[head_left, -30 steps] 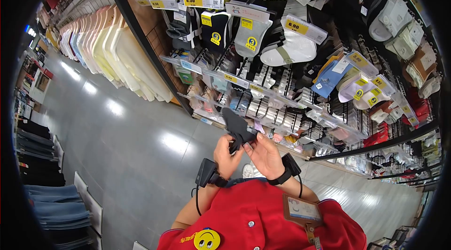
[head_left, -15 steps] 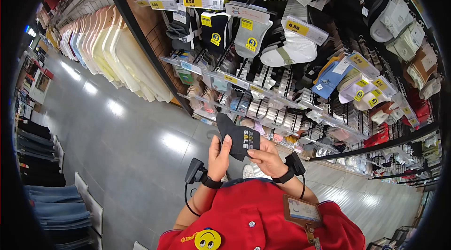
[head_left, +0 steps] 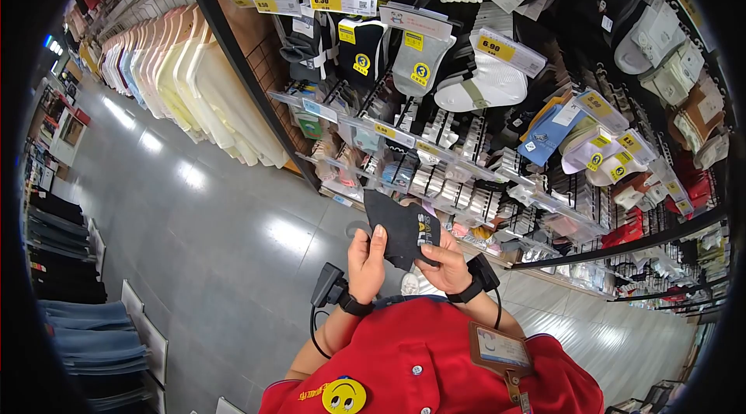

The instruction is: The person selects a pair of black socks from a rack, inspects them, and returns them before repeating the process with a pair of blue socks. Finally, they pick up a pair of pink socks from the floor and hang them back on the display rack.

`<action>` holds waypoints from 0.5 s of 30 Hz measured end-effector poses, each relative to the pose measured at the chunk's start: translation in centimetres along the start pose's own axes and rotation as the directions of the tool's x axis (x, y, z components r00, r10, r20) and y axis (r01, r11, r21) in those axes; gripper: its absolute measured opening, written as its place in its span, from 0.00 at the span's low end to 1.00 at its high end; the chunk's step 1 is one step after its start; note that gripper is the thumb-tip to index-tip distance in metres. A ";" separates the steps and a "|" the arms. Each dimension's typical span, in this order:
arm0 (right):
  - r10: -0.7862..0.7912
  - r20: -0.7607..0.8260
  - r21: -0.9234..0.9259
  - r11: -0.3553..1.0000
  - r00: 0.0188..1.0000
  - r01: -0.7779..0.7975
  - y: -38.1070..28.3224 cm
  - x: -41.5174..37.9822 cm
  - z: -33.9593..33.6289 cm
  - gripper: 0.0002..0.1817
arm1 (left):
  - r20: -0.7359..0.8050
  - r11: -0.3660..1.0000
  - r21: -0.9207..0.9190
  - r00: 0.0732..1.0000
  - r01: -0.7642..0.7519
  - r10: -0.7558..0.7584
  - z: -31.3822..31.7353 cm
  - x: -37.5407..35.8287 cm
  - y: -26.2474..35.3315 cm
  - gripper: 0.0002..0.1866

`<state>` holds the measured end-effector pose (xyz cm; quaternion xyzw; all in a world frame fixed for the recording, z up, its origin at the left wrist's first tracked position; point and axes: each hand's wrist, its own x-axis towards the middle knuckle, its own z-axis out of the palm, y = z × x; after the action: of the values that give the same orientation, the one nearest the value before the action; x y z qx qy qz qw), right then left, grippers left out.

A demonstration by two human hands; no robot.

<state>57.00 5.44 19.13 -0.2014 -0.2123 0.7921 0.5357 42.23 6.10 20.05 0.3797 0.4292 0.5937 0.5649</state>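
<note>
A pair of dark grey socks with "SALE" lettering is held up in front of the red shirt. My left hand grips the left edge, thumb on the near face. On the right side, beside the lettering, my right hand pinches the socks between thumb and fingers. A grey ring-like piece sticks out just above my left fingers; I cannot tell what it is. Each wrist wears a black strap with a small black device.
A sock rack with price tags and hanging socks fills the upper right. Pale tops hang on a rail at the upper left. Folded jeans lie in stacks at the lower left. Grey tiled floor runs between them.
The socks have shifted slightly right, and their upper flap is spread wider. My right hand has moved a little to the right and still grips them.
</note>
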 end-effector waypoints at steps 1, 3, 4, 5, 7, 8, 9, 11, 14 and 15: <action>0.000 0.000 0.020 1.000 1.000 0.000 0.0 0.0 0.0 0.27 | 0.000 1.000 0.000 1.000 0.000 0.000 0.0 0.0 -0.1 0.15; -0.008 -0.022 0.009 1.000 1.000 0.008 -0.1 0.0 0.5 0.24 | -0.028 0.999 0.010 0.999 -0.038 0.039 -0.1 0.1 -0.5 0.15; -0.018 -0.043 -0.001 1.000 0.999 0.018 -0.2 0.1 0.8 0.22 | -0.028 0.999 0.009 0.999 -0.040 0.040 -0.2 0.1 -0.2 0.15; -0.020 -0.042 -0.003 1.000 0.999 0.020 -0.4 0.2 0.7 0.22 | -0.068 0.999 -0.023 0.997 0.041 -0.042 -0.5 0.2 0.2 0.15; -0.079 -0.172 -0.257 0.966 0.982 0.033 -0.9 0.3 0.1 0.17 | -0.150 0.986 -0.138 0.982 0.095 -0.115 -1.1 0.8 0.4 0.14; -0.083 -0.170 -0.258 0.965 0.982 0.037 -1.0 0.3 -0.2 0.17 | -0.197 0.974 -0.210 0.973 0.080 -0.122 -1.3 1.0 0.6 0.14; -0.164 -0.176 -0.391 0.916 0.971 0.084 -1.1 0.2 -0.5 0.15 | -0.205 0.975 -0.212 0.973 0.061 -0.106 -1.5 1.1 1.1 0.14; -0.240 -0.158 -0.637 0.766 0.958 0.087 -1.9 -0.1 -0.7 0.17 | -0.166 0.978 -0.206 0.984 0.033 -0.068 -2.6 1.4 1.5 0.13; -0.375 0.047 -0.799 0.542 0.926 0.260 -2.4 0.6 0.5 0.22 | 0.038 0.999 -0.041 0.999 0.033 -0.032 -3.6 1.5 1.3 0.13; -0.332 0.102 -0.795 0.539 0.938 0.278 -2.7 0.8 0.7 0.28 | 0.098 1.000 0.018 0.995 0.006 -0.008 -4.0 1.3 1.1 0.11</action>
<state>58.38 7.05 21.17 -0.4036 -0.5593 0.4999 0.5238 38.03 7.09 19.67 0.4118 0.4075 0.5685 0.5840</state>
